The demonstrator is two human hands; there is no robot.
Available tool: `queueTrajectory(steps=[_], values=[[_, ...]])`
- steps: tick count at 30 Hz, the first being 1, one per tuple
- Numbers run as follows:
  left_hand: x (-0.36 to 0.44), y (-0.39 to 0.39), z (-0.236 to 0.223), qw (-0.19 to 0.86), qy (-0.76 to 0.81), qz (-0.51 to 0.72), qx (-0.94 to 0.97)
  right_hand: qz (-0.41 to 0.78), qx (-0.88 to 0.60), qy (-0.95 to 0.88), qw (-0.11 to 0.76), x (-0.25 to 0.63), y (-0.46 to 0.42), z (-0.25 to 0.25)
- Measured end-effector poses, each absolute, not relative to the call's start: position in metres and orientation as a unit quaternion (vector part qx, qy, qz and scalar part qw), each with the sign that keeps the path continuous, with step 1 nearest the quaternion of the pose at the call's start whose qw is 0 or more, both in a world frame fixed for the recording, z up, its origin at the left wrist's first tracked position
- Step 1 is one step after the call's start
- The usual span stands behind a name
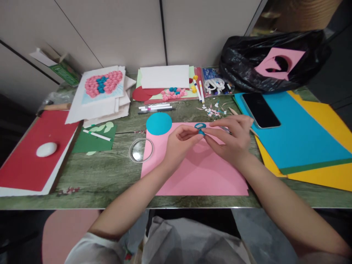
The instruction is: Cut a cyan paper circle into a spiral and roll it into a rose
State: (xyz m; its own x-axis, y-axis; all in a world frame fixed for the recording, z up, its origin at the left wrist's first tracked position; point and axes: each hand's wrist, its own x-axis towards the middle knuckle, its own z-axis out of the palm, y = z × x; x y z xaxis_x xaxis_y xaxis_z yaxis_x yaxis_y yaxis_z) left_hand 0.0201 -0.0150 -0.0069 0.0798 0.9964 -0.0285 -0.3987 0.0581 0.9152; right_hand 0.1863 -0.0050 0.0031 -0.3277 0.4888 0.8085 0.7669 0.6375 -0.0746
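Over the pink paper sheets (192,176), both my hands pinch a small curled blue paper strip (200,126) with a loop at its top. My left hand (181,141) grips it from the left between thumb and fingers. From the other side, my right hand (232,137) has its thumb and fingertips closed on the same strip. A small dark and shiny object shows behind the right fingers; I cannot make out its kind. Left of the hands lie a round blue paper disc (158,123) and a roll of clear tape (141,150).
Paper scraps (213,110) lie beyond my right hand. A phone (261,110) rests on blue card (299,143). At the left are red paper (33,161) with a white egg-shaped object (46,149), and a rosette picture (103,86). A black bag (239,69) stands back right.
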Motion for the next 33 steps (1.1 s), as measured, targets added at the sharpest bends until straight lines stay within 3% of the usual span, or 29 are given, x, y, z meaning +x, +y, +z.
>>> queueTrajectory(steps=[18, 33], values=[[0.0184, -0.0162, -0.0022, 0.639, 0.385, 0.545, 0.383, -0.244, -0.354, -0.779, 0.455, 0.1830, -0.0044, 0.0026], [0.0171, -0.0143, -0.0046, 0.682, 0.370, 0.497, 0.389, -0.245, -0.336, -0.794, 0.443, 0.1800, -0.0060, 0.0003]])
